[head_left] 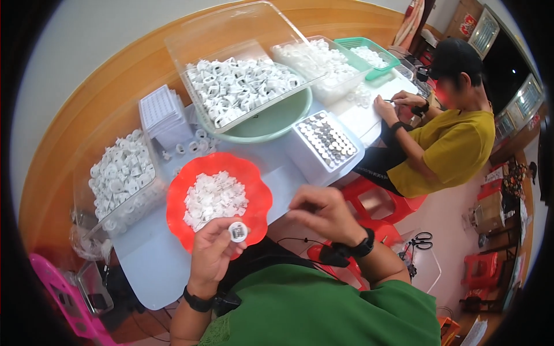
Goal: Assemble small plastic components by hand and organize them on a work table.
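Observation:
My left hand (212, 249) pinches a small round white plastic part (238, 232) with a dark square centre, over the near edge of a red scalloped bowl (262, 214). In the bowl lies a heap of small translucent white pieces (214, 199). My right hand (326, 212) is off the table's front edge, right of the bowl, its fingers curled together and blurred. Whatever its fingertips may hold is hidden. Behind that hand stands a white box (311, 151) topped with rows of round silver and white discs (327, 138).
A clear bin (242, 118) of white parts rests over a green basin (271, 128). Another clear bin (124, 179) stands left, by stacked white trays (161, 112). At right, a person in a yellow shirt (450, 147) works at the table. Red stools (384, 202) stand beside me.

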Tool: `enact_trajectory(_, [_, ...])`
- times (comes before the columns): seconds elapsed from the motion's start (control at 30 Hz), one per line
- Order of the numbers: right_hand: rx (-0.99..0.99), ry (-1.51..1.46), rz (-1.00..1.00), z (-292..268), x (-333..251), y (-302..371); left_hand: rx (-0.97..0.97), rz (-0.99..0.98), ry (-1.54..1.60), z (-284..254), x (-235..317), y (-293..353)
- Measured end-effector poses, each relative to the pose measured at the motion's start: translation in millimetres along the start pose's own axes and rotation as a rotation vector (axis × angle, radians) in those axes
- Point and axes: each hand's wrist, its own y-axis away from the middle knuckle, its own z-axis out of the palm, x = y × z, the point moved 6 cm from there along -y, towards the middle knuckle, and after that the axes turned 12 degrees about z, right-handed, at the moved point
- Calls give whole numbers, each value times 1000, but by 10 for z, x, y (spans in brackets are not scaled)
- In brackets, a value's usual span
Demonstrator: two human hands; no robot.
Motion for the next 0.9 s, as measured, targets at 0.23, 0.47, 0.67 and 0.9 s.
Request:
enact_trajectory(0.23, [638, 649, -107, -996, 102, 24, 9, -7, -14, -26, -7, -50])
enact_trajectory(0.47, [630, 736, -33, -1013, 218, -136, 12, -10, 3, -25, -25, -40])
enact_trajectory(0.67, [620, 752, 8, -990, 249, -214, 41, -18, 17, -50, 14, 1])
enact_trajectory(0.9, [525, 612, 142, -1050, 320, -217, -49, -43, 123, -39, -18, 0])
